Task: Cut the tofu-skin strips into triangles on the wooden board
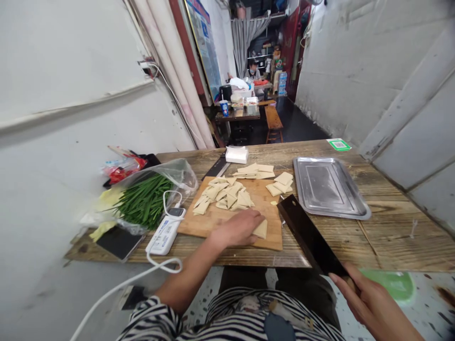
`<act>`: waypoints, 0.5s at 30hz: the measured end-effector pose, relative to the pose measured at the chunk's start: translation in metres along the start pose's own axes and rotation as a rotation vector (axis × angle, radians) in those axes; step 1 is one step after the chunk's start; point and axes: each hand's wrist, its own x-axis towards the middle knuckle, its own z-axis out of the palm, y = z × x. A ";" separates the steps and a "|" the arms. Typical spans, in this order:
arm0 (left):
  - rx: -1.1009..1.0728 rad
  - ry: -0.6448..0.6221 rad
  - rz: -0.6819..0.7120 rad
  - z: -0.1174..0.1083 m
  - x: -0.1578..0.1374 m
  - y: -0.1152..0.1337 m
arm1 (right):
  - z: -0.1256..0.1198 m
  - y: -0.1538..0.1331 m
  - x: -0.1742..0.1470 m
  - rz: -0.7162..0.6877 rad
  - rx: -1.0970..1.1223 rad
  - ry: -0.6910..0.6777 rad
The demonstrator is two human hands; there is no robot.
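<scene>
My left hand (239,228) rests low on the wooden cutting board (199,226), its fingers bent over a pale, flat piece of dried tofu (261,229) and holding it down. In my right hand (366,293) is the handle of a dark cleaver (305,232). The broad blade points up and left, its tip just beyond the board's right edge. A heap of cut tofu pieces (225,193) lies on the board, beyond my left hand. More tofu slices are stacked at the board's far edge (254,171) and by its right corner (281,183).
A metal tray (329,187) lies right of the board. Left are green chives (144,201) in a plastic bag and a white power strip (166,232) with a cable. A white box (236,154) stands behind. Farther off, a person (253,71) sits at a table, near a bench (273,117).
</scene>
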 end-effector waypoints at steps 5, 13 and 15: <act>-0.014 -0.014 0.009 0.000 0.002 -0.002 | -0.002 0.000 0.000 0.022 0.003 -0.022; 0.004 0.092 -0.026 0.011 -0.005 0.000 | 0.001 0.003 0.001 -0.138 -0.083 0.082; 0.091 0.243 -0.072 0.027 -0.015 0.005 | -0.004 0.003 0.002 -0.210 -0.117 0.167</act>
